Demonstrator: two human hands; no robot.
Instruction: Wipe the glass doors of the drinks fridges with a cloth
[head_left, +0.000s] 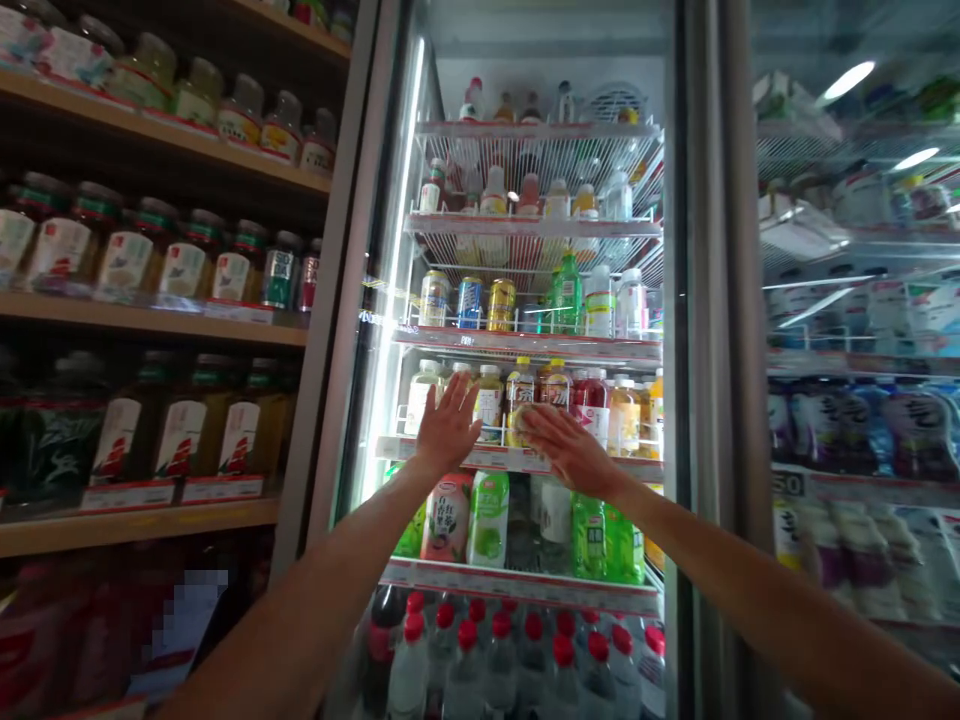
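My left hand [448, 425] is raised in front of the glass-fronted drinks fridge, fingers stretched out and apart, with nothing held. Behind it are pale-capped bottles, among them a tea bottle [489, 400]. Further right, my right hand [566, 447] reaches up with its fingers extended close together, tilted leftward. A yellow-capped bottle [520, 388] shows just beyond its fingertips, and a dark red bottle [592, 398] stands behind it. Both palms face the glass door [645, 60]; whether they touch it I cannot tell.
Wire fridge shelves hold cans [470, 302], green bottles [592, 535], large cartons [489, 520] and red-capped bottles [465, 660]. A metal door frame [724, 330] runs down the right, beside another stocked fridge. Jars [124, 260] fill wooden shelves [150, 312] on the left.
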